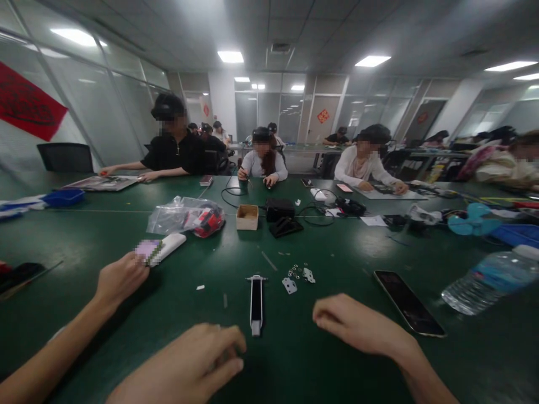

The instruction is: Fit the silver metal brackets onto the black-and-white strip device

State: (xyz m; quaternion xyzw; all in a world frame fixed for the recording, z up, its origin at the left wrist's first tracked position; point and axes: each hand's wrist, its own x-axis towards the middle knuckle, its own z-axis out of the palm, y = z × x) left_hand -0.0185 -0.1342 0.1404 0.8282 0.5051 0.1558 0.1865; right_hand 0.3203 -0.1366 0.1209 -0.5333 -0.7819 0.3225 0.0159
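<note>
My left hand point(191, 359) is at the bottom, left of centre. Its fingers bend loosely, with a gap between them and the thumb, and I see nothing in it. On the right, my right hand point(357, 322) hovers or rests above the green table, fingers loosely curved and slightly blurred, no object visible in them. Between the hands lies a slim white-framed device with a dark strip point(256, 303), its narrow end towards me; neither hand touches it. Beyond it are a small metal plate point(289, 285), a second metal plate point(309, 275) and several tiny rings point(295, 271).
Another person's hand point(122, 283) reaches in from the left, by a white object point(170, 247). A phone point(408, 303) and a water bottle point(484, 283) lie right. Farther back are a plastic bag point(168, 216), a small box point(247, 217) and co-workers across the table.
</note>
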